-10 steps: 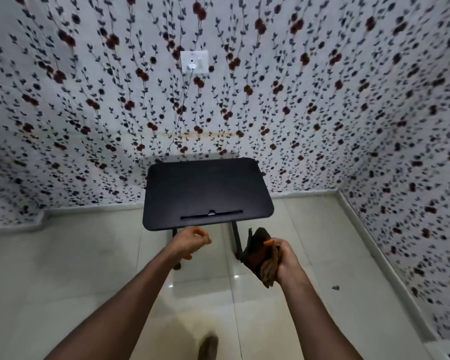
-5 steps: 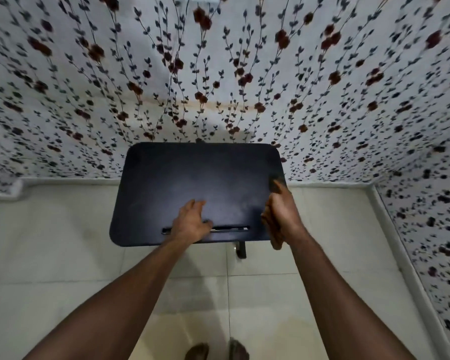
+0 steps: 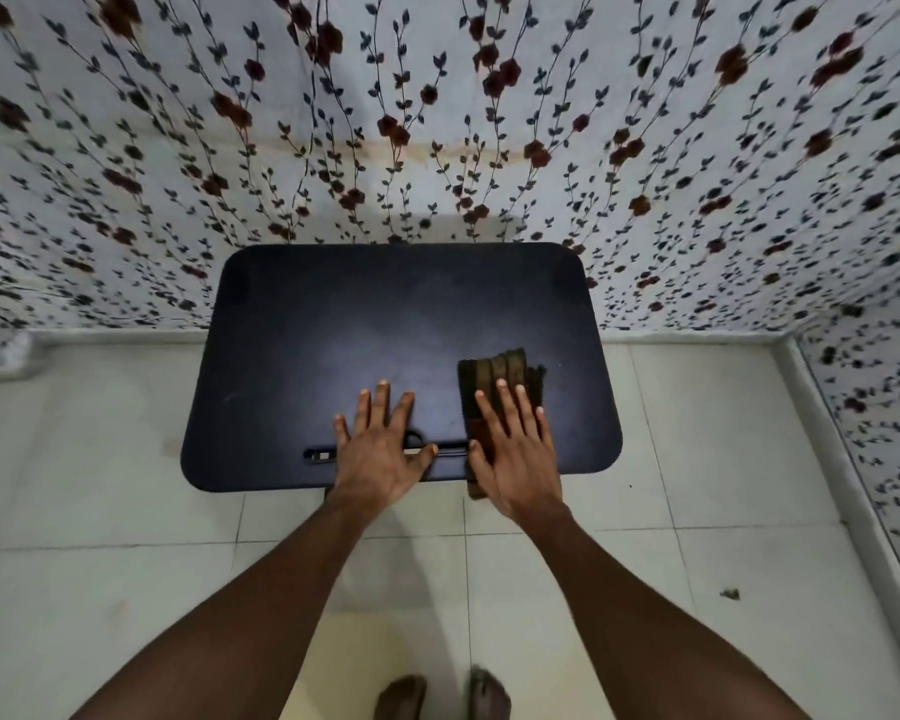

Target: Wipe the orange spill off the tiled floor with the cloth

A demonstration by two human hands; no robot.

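1. Presently the right hand [image 3: 515, 449] lies flat, fingers straight and spread, pressing the folded dark brown striped cloth [image 3: 494, 376] onto the black rounded-rectangle tabletop [image 3: 385, 324]; it clamps nothing.
2. Directly beneath that palm is the cloth. Its long axis runs away from the person, its far end showing beyond the fingertips and its near end hanging just over the table's front edge.
3. Beside it, the left hand [image 3: 380, 449] rests open on the bare tabletop, fingers splayed, covering part of the narrow slot [image 3: 323, 453] near the front edge. It touches no cloth.
4. The right hand is therefore the nearer one to the cloth, already on it.
5. No clearly orange spill shows; a faint yellowish patch [image 3: 385, 652] on the pale tiled floor [image 3: 100, 485] lies toward the person from both hands, below table height, near the feet [image 3: 442, 696]. Probably that is the target, though I cannot be sure.
6. Count: one cloth, one table, two hands, two feet, and one small dark speck [image 3: 729, 593] on the floor, out to the right hand's side.
7. Judging by this, the wiping has not started; the cloth must be gathered up and brought down and back.
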